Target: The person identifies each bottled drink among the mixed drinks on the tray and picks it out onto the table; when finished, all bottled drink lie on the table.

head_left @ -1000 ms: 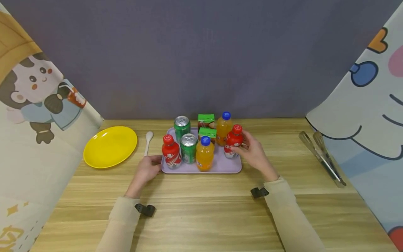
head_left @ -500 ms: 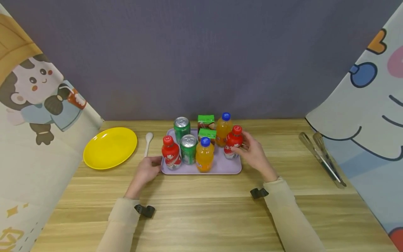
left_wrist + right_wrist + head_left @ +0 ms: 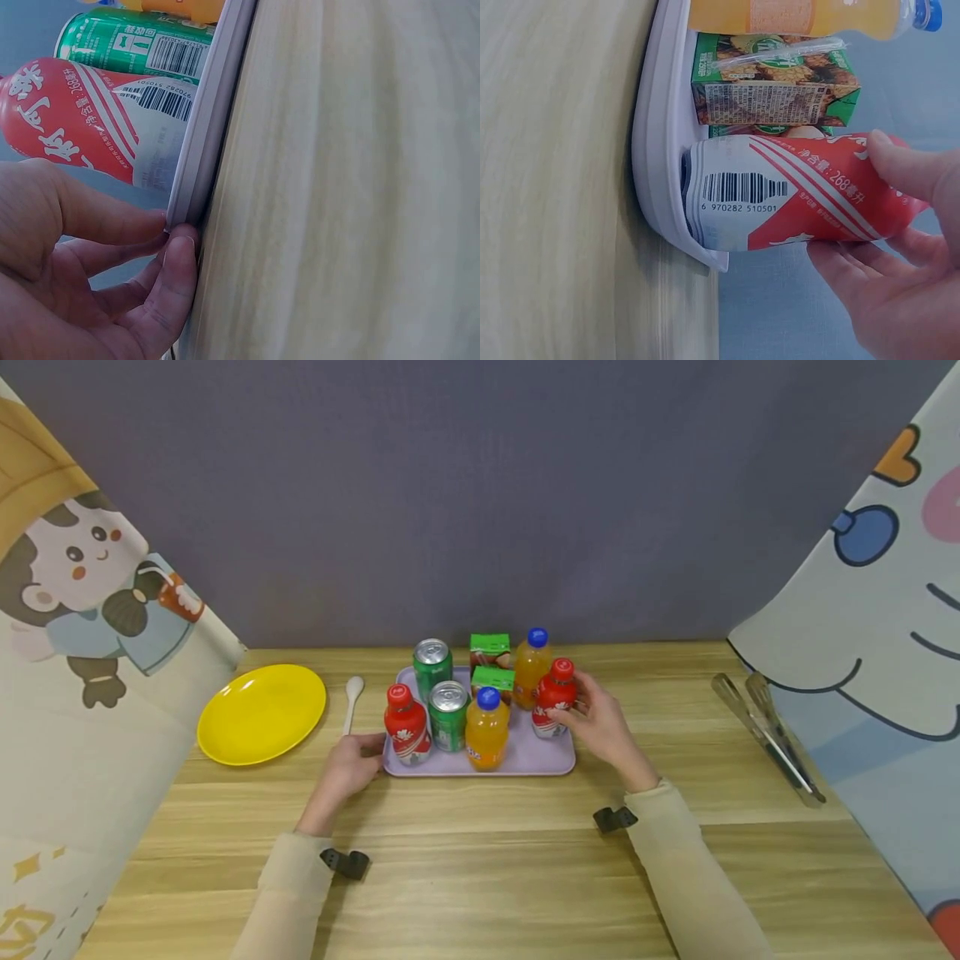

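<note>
A lilac tray [image 3: 531, 758] bears several drinks. At its left front corner my left hand [image 3: 349, 768] pinches the rim [image 3: 196, 161] between thumb and fingers. My right hand [image 3: 606, 733] has thumb and fingers around the upper part of a red-and-white bottle [image 3: 780, 191], which stands upright at the tray's right end, its base inside the rim. A matching red bottle [image 3: 407, 724] stands at the left end. Between them are two green cans [image 3: 448, 718], two orange soda bottles [image 3: 487, 735] with blue caps, and two green-topped juice boxes [image 3: 492, 677], partly hidden.
To the left of the tray lie a yellow plate [image 3: 262, 714] and a white spoon [image 3: 352, 700], its handle end behind my left hand. Metal tongs [image 3: 768, 739] lie far right on the wooden table [image 3: 480, 868]. A grey partition [image 3: 480, 502] rises at the back.
</note>
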The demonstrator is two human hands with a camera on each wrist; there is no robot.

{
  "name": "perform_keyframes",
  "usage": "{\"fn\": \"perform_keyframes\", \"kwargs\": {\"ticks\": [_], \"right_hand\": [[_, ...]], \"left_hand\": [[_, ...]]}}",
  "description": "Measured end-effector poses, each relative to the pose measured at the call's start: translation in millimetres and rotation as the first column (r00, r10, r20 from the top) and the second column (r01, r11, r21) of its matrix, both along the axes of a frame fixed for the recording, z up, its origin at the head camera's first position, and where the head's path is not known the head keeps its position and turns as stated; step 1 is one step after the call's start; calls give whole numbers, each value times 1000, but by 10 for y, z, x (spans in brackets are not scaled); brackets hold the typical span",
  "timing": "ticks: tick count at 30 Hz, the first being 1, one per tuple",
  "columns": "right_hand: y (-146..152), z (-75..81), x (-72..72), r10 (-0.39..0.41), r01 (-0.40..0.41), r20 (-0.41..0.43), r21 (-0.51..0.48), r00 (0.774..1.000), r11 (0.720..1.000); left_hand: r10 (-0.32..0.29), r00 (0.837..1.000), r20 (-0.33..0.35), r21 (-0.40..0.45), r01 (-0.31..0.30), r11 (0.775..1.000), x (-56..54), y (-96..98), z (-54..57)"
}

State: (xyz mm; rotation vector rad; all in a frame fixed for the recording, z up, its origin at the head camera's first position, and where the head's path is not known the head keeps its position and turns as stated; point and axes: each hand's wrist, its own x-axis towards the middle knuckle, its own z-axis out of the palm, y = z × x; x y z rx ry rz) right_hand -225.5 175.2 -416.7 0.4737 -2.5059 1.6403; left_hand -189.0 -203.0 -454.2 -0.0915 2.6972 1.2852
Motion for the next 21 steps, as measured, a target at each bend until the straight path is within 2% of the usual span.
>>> {"fn": "perform_keyframes", "kwargs": {"ticks": [1,5,8,10,21], "right_hand": [[-20,46,26,1,-1,4,-1,1000,1000],[-28,54,17,-2,2,25,-3,1000,1000],[22,-71,-60,-8,8,16,8,1000,1000],[31,-73,-57,-11,11,6,20,1000,1000],[85,10,-44,-33,33,-3,13,999,999]], "left_hand": [[5,1000,2,1,-5,1000,-1,1,-1],[9,1000,1,0,-9,1000,2,3,6],[8,1000,-3,-2,-8,1000,9,10,16],[8,1000,-4,-1,-8,1000,11,15,18],[9,1000,4,10,-9,1000,9,8,13]]}}
